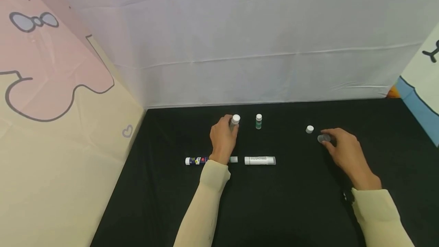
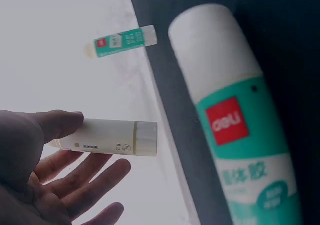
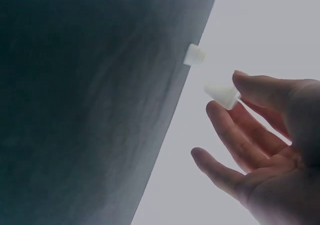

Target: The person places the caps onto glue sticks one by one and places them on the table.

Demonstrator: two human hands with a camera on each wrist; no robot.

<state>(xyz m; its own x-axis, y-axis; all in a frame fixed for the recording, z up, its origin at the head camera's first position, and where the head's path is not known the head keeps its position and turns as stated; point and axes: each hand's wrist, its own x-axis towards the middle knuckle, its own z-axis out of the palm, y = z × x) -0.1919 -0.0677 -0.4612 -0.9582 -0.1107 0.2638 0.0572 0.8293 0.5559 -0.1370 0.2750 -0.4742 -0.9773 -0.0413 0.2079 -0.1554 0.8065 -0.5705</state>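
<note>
My left hand (image 1: 222, 136) grips a white glue stick (image 2: 112, 135) between thumb and fingers. In the head view this stick stands with its white end up. To its right a smaller green-labelled glue stick (image 1: 258, 122) is upright. My right hand (image 1: 343, 151) pinches a small translucent cap (image 1: 324, 138) between thumb and fingertips; it looks cone-shaped in the right wrist view. Just left of those fingertips sits a white cap (image 1: 310, 129) on the black tabletop.
A dark blue glue stick (image 1: 197, 161) lies near my left wrist. A green Deli glue stick (image 2: 245, 135), mostly hidden under that wrist in the head view, lies beside it. Farther right is a white tube (image 1: 260, 160). A white cloth wall (image 1: 219, 64) rises behind the table.
</note>
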